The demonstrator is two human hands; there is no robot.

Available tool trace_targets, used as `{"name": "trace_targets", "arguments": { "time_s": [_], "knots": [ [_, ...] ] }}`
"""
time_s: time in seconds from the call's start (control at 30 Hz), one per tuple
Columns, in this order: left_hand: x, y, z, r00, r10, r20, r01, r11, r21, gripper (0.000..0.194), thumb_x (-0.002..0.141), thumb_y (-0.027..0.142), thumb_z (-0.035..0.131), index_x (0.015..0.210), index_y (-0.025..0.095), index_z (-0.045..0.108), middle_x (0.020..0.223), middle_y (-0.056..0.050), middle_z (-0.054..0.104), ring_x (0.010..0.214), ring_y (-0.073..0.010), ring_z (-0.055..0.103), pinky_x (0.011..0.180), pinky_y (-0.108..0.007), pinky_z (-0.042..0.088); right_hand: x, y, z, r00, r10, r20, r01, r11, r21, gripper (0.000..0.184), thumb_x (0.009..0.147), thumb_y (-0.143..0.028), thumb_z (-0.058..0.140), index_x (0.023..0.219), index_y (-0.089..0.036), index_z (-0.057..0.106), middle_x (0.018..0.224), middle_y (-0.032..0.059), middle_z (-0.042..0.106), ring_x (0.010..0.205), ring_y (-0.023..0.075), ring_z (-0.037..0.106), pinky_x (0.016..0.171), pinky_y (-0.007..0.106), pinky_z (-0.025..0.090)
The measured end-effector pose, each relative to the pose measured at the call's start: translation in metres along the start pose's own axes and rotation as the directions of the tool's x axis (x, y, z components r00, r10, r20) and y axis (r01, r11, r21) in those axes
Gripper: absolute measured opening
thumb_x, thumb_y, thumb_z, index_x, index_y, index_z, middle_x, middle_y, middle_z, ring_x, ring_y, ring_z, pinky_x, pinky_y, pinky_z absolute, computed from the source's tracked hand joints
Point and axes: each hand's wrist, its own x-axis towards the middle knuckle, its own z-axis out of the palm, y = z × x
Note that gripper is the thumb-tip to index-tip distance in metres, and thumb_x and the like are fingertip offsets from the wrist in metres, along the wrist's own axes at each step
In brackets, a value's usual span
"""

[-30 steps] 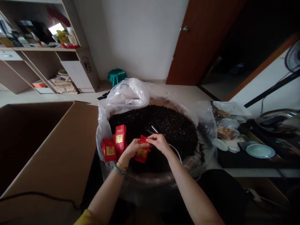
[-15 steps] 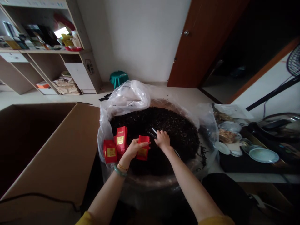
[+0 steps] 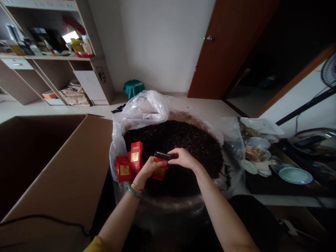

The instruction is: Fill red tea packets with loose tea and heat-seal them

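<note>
My left hand (image 3: 148,168) is closed around a small red packet (image 3: 159,173) with a gold label, held upright over dark loose leaves that look like tea (image 3: 194,140). My right hand (image 3: 184,158) grips a slim black two-armed tool (image 3: 163,155), perhaps a clip or hand sealer. It lies level across the packet's top edge, its arms together; whether they pinch the edge I cannot tell. Left of my hands, more red packets (image 3: 135,157) with gold labels rest on the leaves, one (image 3: 123,169) leaning at the rim. Clear plastic (image 3: 147,105) lines the round container.
An open cardboard box (image 3: 86,157) stands at the left. To the right, a low table (image 3: 273,198) carries bowls (image 3: 295,174) and plastic tubs. A green-covered stool or bin (image 3: 133,88) is by the wall, near shelves (image 3: 63,57) and a brown door (image 3: 217,52).
My right hand has brought the black tool left and level onto the packet's top; its arms, apart before, are now together. My left hand stays nearly in place with the packet.
</note>
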Motion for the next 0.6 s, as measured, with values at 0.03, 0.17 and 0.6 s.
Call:
{"name": "trace_targets", "arguments": {
  "time_s": [0.03, 0.17, 0.6],
  "knots": [
    [0.0, -0.0003, 0.0002, 1.0, -0.002, -0.002, 0.002, 1.0, -0.003, 0.046, 0.043, 0.038, 0.089, 0.075, 0.009, 0.071, 0.064, -0.006, 0.071, 0.056, -0.0166, 0.065, 0.058, -0.026, 0.05, 0.0008, -0.0028, 0.0027, 1.0, 0.004, -0.029, -0.005, 0.999, -0.035, 0.033, 0.062, -0.019, 0.077, 0.095, -0.02, 0.073, 0.091, 0.0048, 0.073, 0.086, 0.0218, 0.067, 0.08, 0.033, 0.05],
    [0.0008, -0.0014, 0.0015, 1.0, -0.013, -0.023, 0.013, 1.0, -0.002, 0.047, 0.043, 0.038, 0.089, 0.075, 0.009, 0.071, 0.063, -0.006, 0.071, 0.055, -0.0167, 0.065, 0.057, -0.026, 0.05, 0.0009, -0.0049, 0.0068, 0.993, -0.02, -0.112, 0.005, 0.991, -0.133, 0.028, 0.062, -0.018, 0.077, 0.09, -0.02, 0.074, 0.088, 0.005, 0.073, 0.084, 0.0213, 0.066, 0.079, 0.032, 0.049],
    [-0.0005, -0.0003, 0.0016, 1.0, -0.003, -0.024, 0.003, 1.0, 0.007, 0.045, 0.041, 0.038, 0.089, 0.071, 0.009, 0.07, 0.062, -0.006, 0.07, 0.054, -0.017, 0.065, 0.056, -0.026, 0.05, -0.0016, -0.0047, 0.0038, 0.995, -0.021, -0.102, 0.012, 0.995, -0.094, 0.028, 0.063, -0.016, 0.074, 0.09, -0.021, 0.073, 0.09, 0.0033, 0.072, 0.084, 0.0207, 0.066, 0.079, 0.033, 0.05]
  ]
}}
